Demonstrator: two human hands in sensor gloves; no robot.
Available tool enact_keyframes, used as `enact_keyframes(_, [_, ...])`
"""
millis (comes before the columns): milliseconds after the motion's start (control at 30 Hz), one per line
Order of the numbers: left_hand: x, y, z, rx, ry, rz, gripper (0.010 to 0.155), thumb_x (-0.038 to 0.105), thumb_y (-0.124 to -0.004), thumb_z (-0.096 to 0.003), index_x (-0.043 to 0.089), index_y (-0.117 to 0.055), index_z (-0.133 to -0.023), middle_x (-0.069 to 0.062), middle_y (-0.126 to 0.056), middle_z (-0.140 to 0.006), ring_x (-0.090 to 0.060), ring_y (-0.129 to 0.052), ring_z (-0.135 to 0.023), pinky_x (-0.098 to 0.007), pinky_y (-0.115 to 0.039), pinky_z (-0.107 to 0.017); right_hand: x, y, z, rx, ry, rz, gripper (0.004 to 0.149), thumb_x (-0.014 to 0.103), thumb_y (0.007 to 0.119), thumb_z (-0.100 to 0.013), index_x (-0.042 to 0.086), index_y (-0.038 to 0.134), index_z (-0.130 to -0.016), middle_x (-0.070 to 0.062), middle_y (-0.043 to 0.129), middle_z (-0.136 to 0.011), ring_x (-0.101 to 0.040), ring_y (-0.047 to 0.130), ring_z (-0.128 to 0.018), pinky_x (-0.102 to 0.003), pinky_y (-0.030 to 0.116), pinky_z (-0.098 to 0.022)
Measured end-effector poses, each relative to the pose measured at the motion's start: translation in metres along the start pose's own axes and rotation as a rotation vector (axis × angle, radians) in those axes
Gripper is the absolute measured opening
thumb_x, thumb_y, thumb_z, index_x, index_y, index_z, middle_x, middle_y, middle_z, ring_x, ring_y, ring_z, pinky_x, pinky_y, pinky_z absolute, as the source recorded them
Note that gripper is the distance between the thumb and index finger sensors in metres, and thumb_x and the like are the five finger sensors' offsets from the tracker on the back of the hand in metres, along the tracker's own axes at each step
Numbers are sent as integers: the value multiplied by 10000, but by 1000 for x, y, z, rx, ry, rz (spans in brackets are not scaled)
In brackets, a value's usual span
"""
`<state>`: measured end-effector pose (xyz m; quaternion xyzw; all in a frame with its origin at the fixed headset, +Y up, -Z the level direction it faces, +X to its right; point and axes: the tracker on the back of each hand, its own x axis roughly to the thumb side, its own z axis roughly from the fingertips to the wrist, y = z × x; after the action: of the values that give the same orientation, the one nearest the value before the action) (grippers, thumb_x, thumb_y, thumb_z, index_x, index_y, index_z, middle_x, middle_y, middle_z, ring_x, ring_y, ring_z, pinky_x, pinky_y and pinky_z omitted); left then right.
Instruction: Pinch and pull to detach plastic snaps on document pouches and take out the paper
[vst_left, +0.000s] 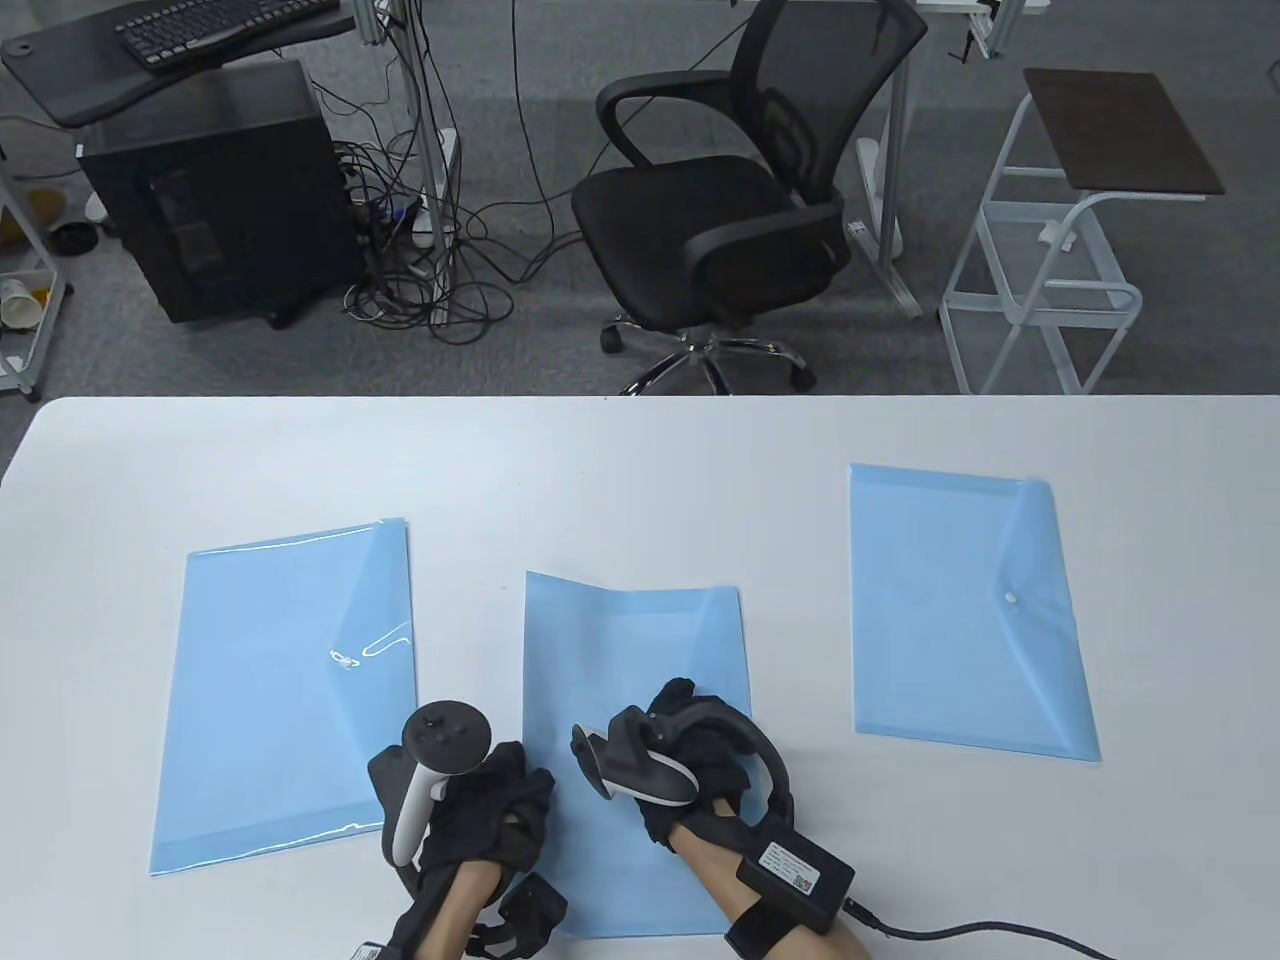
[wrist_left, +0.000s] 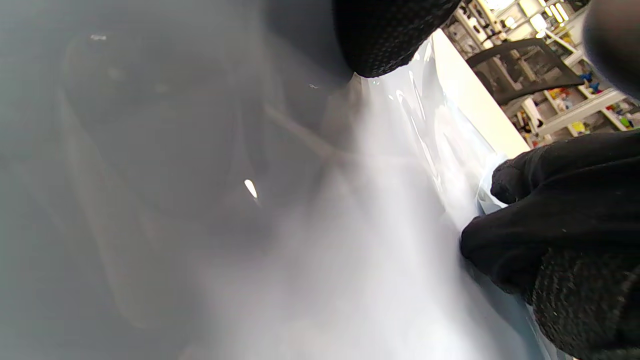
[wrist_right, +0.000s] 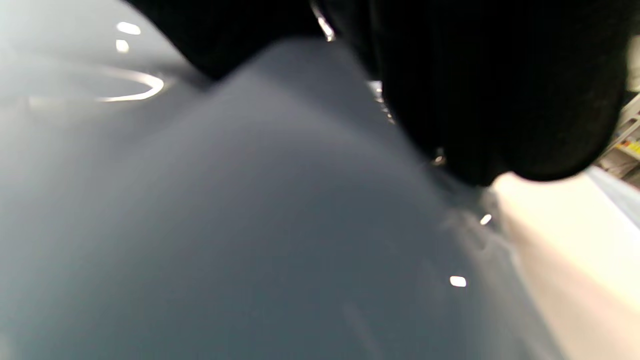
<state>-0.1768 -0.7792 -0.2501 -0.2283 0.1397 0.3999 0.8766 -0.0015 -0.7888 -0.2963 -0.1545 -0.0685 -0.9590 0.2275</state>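
Note:
Three light-blue document pouches lie on the white table (vst_left: 640, 450). Both hands are at the middle pouch (vst_left: 630, 650); its far left corner lifts a little. My left hand (vst_left: 500, 790) rests on its near left edge, and in the left wrist view one fingertip (wrist_left: 390, 40) presses down on the plastic. My right hand (vst_left: 690, 725) covers the pouch's right side, where the flap sits. In the left wrist view its curled fingers (wrist_left: 540, 220) pinch the flap's edge. This pouch's snap is hidden under the hand. The right wrist view is a blur of pouch (wrist_right: 250, 225) and glove (wrist_right: 490, 90).
The left pouch (vst_left: 285, 690) and the right pouch (vst_left: 965, 610) lie flat and closed, the right one with its white snap (vst_left: 1011, 598) showing. A cable (vst_left: 1000, 935) trails from my right wrist. An office chair (vst_left: 730, 200) stands beyond the far edge.

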Motion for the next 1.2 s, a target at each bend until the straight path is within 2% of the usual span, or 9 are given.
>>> enact_keyframes(367, [3,-3,2,29,-3,-43,451,282,-752,-570,62,-681,-958,-73,-969,-780,-182,-1140,-513,-294,-1016,-352,-1,2,0,-55,12,-28,567,241,861,-530,-102,724,-960,-339,961,-760,-513,1082,-505,-557,1025,-287])
enact_keyframes(400, [3,-3,2,38,0,-63,449,280,-753,-567,64,-684,-955,-69,-972,-778,-180,-1141,-506,-292,-1017,-350,-3,6,2,-83,66,32,551,191,881,-515,-84,723,-966,-282,972,-762,-463,1093,-509,-526,1040,-292])
enact_keyframes(433, [3,-3,3,40,-4,-70,448,281,-751,-567,65,-684,-954,-66,-971,-778,-173,-1142,-504,-288,-1018,-351,-8,3,-1,-86,44,36,539,183,878,-518,-64,722,-971,-244,969,-762,-419,1093,-505,-489,1054,-284])
enact_keyframes(567, [3,-3,2,38,0,-62,453,284,-754,-569,61,-681,-957,-63,-972,-771,-172,-1142,-495,-285,-1018,-348,-20,-1,-2,-56,62,-129,621,266,881,-532,-74,674,-1007,-257,962,-790,-449,1077,-538,-522,1026,-316])
enact_keyframes(667, [3,-3,2,38,2,-60,453,284,-756,-571,60,-681,-958,-64,-970,-772,-173,-1141,-496,-285,-1017,-348,-32,-5,-3,-40,63,-249,658,286,867,-539,-62,623,-1042,-253,938,-853,-450,1061,-609,-553,990,-379])
enact_keyframes(800, [3,-2,2,26,4,-49,455,285,-755,-572,58,-677,-959,-65,-967,-774,-176,-1139,-500,-288,-1014,-351,-54,-16,8,-52,52,-380,711,268,849,-549,-38,518,-1098,-299,795,-1017,-527,970,-746,-642,914,-444])
enact_keyframes(933, [1,-1,1,14,6,-30,457,284,-754,-573,57,-674,-961,-65,-964,-778,-182,-1138,-506,-293,-1013,-355,-69,-23,19,-61,23,-360,726,217,848,-540,54,462,-1132,-277,583,-1166,-575,712,-959,-728,713,-592])
enact_keyframes(1067, [1,0,2,10,9,-18,457,285,-751,-574,57,-671,-962,-67,-962,-780,-184,-1137,-508,-294,-1013,-357,-81,-26,30,-38,-88,-296,762,166,889,-504,177,458,-1132,-156,449,-1238,-463,473,-1103,-664,503,-756])
enact_keyframes(1200, [1,0,2,11,11,-13,456,285,-750,-574,58,-670,-962,-64,-962,-780,-184,-1135,-510,-293,-1012,-359,-80,-25,41,-49,-185,-143,746,86,923,-458,233,556,-1091,-91,523,-1228,-382,499,-1115,-587,495,-794])
